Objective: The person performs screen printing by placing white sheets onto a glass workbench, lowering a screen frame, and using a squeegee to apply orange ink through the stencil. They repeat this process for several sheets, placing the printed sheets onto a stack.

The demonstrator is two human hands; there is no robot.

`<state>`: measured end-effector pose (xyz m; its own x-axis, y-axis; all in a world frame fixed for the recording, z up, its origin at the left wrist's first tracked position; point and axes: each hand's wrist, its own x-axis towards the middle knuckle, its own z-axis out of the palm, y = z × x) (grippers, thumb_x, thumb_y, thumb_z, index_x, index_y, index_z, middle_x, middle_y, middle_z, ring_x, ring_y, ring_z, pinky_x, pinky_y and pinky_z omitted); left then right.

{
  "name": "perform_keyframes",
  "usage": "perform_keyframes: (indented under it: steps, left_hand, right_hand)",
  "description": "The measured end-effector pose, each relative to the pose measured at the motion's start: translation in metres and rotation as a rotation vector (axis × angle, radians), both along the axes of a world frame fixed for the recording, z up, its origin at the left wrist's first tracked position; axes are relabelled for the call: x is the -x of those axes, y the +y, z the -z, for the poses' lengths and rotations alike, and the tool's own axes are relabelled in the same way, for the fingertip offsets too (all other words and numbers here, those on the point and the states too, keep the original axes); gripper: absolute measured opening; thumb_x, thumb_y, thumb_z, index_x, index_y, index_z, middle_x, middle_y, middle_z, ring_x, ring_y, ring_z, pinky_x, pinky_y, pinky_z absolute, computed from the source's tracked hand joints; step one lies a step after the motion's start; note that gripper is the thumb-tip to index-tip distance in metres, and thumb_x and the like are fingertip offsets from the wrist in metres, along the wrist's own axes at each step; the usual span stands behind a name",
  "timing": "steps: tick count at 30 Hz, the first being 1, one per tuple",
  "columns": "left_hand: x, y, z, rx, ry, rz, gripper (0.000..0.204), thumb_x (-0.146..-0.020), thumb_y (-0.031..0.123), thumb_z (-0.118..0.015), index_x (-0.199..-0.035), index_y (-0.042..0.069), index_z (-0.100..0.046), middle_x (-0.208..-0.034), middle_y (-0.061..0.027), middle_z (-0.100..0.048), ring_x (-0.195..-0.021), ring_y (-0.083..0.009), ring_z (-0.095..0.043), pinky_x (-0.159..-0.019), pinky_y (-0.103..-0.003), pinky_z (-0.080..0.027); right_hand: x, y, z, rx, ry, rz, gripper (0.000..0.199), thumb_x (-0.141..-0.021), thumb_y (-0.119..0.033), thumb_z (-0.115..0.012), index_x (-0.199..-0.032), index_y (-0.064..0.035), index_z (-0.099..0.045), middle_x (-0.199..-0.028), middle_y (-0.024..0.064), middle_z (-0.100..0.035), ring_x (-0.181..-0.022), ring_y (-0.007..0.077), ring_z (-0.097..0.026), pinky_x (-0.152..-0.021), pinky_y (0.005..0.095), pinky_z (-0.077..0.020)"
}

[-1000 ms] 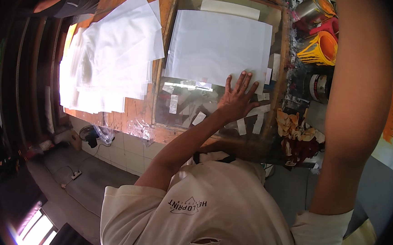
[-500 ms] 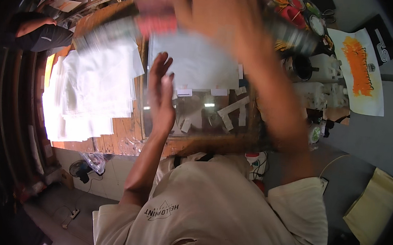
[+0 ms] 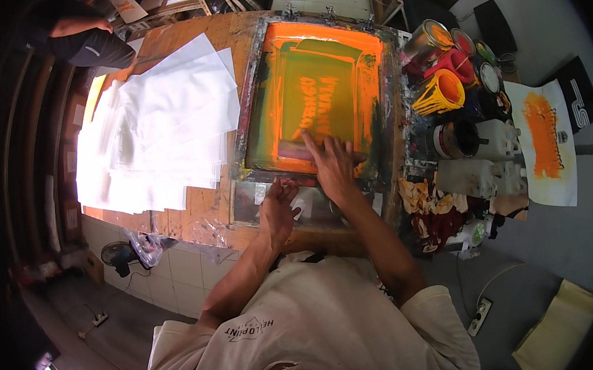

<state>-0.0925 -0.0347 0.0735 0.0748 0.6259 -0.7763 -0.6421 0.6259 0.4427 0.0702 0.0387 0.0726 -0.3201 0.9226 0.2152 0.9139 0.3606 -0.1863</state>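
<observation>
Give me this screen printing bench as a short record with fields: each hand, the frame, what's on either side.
Right hand: on the squeegee lying across the screen
Left hand: at the near edge of the screen frame
Screen: lowered flat, coated in orange ink
Left of frame: spread stack of white sheets
Right of frame: open ink cans, stained rags
Far left: another person's arm

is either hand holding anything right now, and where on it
The right hand presses on a squeegee lying across the orange screen, fingers over its right part. The left hand rests on the frame's near edge, gripping nothing.
</observation>
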Motion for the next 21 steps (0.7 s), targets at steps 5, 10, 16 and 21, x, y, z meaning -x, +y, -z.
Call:
perform_keyframes:
  steps: [5,10,16,21]
  left_hand:
    - [0.006,-0.004,0.011,0.001,-0.042,-0.001,0.086,-0.104,0.052,-0.048,-0.158,-0.007,-0.015,-0.159,-0.0227,-0.034,-0.15,-0.0307,-0.033,-0.119,-0.067,-0.014]
    - [0.0,0.0,0.008,0.024,-0.008,-0.022,0.082,-0.103,0.054,-0.051,-0.153,-0.006,-0.026,-0.156,-0.0222,-0.038,-0.149,-0.0304,-0.035,-0.117,-0.067,-0.02]
    - [-0.004,0.002,0.01,0.079,0.043,-0.059,0.047,-0.099,0.053,-0.061,-0.121,0.012,-0.058,-0.125,-0.0101,-0.06,-0.134,-0.0265,-0.049,-0.108,-0.06,-0.033]
    - [-0.004,0.003,0.007,0.086,0.036,-0.064,0.038,-0.096,0.049,-0.067,-0.11,0.014,-0.06,-0.118,-0.0051,-0.064,-0.127,-0.0235,-0.055,-0.1,-0.054,-0.036]
  right_hand:
    - [0.002,-0.002,0.013,-0.118,-0.063,-0.008,0.074,-0.086,-0.006,-0.066,-0.154,-0.0213,-0.042,-0.099,0.0093,-0.056,-0.099,0.0268,-0.057,-0.097,0.0609,-0.0363]
    - [-0.009,0.061,0.023,-0.128,-0.039,0.008,0.07,-0.087,-0.005,-0.065,-0.151,-0.0229,-0.046,-0.101,0.0093,-0.058,-0.102,0.0255,-0.059,-0.106,0.0713,-0.0287]
    - [-0.025,0.186,0.035,-0.165,-0.033,0.056,0.075,-0.083,-0.003,-0.072,-0.15,-0.0257,-0.048,-0.106,0.0083,-0.059,-0.113,0.0274,-0.058,-0.113,0.0729,-0.0205]
    - [-0.039,0.282,0.045,-0.167,-0.063,0.077,0.083,-0.078,-0.011,-0.082,-0.151,-0.0252,-0.045,-0.112,0.0091,-0.061,-0.118,0.0283,-0.057,-0.113,0.0709,-0.0213]
